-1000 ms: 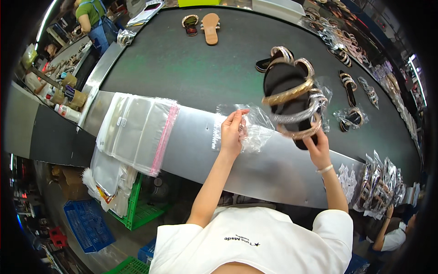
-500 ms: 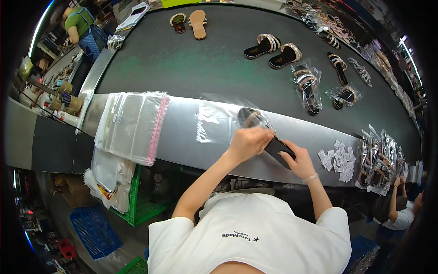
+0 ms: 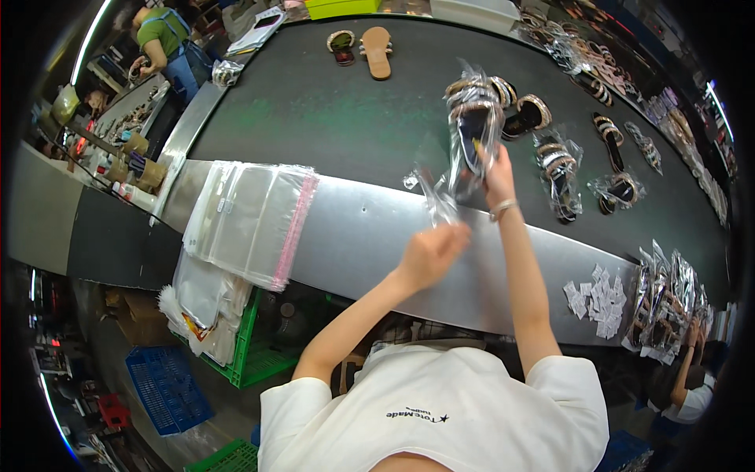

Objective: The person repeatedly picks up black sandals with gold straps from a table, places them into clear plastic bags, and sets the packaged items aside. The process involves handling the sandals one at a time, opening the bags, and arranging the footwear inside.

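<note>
A black sandal with glittering straps (image 3: 474, 118) sits inside a clear plastic bag (image 3: 464, 177), raised over the dark belt. My right hand (image 3: 498, 179) grips the bagged sandal at its near end, fingers wrapped on its right side. Lower and to the left, my left hand (image 3: 432, 253) is closed on the loose tail of the same bag; motion smears its fingertips. Just behind the bagged sandal, a pair of matching sandals (image 3: 528, 116) rests on the belt, partly covered by it.
Flat clear bags (image 3: 259, 220) are stacked at the left of the metal ledge. Small white labels (image 3: 598, 303) lie on its right, beside upright bagged sandals (image 3: 664, 303). More bagged sandals (image 3: 558, 173) lie on the belt. A green crate (image 3: 252, 346) stands below. Co-workers are at both sides.
The sandal, held low over the metal ledge before, is now farther forward over the belt, inside the bag. My right arm has stretched out; my left hand has shifted to the bag's tail.
</note>
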The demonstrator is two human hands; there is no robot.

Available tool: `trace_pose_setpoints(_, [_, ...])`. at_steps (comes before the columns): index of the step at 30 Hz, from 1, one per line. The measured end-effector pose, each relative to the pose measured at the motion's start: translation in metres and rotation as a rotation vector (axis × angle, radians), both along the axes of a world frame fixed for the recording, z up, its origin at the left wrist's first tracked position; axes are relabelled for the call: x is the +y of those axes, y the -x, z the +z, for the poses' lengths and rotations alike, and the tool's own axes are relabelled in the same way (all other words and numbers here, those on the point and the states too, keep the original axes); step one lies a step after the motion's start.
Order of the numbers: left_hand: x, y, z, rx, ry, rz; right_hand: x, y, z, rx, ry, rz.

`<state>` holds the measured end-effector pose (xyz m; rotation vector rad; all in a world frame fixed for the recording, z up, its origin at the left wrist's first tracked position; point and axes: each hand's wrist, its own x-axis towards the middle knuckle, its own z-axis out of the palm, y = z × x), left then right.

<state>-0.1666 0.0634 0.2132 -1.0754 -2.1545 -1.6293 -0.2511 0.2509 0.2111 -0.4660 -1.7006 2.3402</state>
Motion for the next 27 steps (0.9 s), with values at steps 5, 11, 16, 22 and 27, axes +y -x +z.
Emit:
trace_pose_setpoints(5, [-0.018,0.118,-0.038,-0.661,-0.685,0.177,-0.014,0.053,0.001,0.305,-0.992,-0.298])
trace_pose_setpoints(11, [-0.019,0.176,-0.062,-0.815,-1.022,0.122,-0.077,0.068,-0.009,0.239,-0.849,0.347])
trace_pose_setpoints(16, [-0.045,0.203,-0.061,-1.05,-1.501,0.059,-0.058,0.149,-0.027,0.219,-0.957,0.321])
trace_pose_setpoints(22, [-0.07,0.199,-0.062,-0.962,-1.82,-0.531,-0.079,0.322,-0.048,0.409,-1.076,0.388])
trace_pose_setpoints(27, [-0.066,0.2,-0.069,-1.076,-1.827,-0.429,-0.125,0.432,-0.062,-0.138,-1.549,0.073])
